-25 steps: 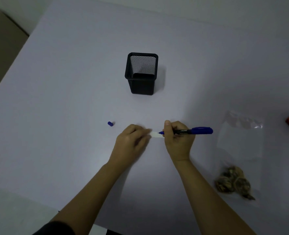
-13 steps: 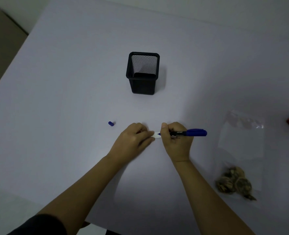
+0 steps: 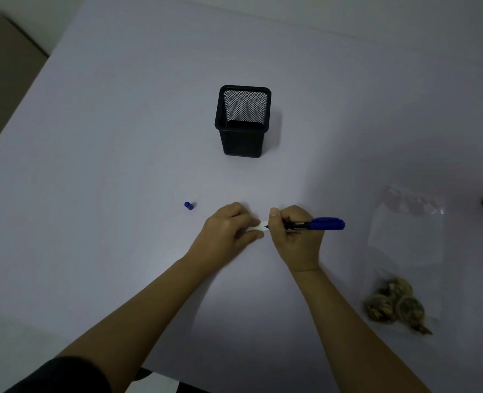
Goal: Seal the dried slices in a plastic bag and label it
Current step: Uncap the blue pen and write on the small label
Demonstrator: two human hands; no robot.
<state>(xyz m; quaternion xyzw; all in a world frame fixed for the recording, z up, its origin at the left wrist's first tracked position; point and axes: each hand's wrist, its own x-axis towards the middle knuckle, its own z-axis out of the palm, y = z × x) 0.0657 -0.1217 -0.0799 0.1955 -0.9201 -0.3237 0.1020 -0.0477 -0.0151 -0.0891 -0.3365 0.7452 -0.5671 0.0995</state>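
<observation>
- Over the last second the right hand had crept a little to the left and carried the pen with it. Less of the white label showed between the two hands than before.
- Its fingers stayed clamped round the pen's barrel, with the tip down on the label and the blue end pointing right.
- The left hand had hardly stirred. Its bent fingers pinched the label's left end against the desk.
- The pen cap lay left of the hands, and the mesh pen holder stood beyond them.
- The plastic bag lay flat well to the right, with the dried slices bunched at its near end. I couldn't tell whether it was sealed.
- To my eye the writing was under way, and the label had yet to go on the bag.
</observation>
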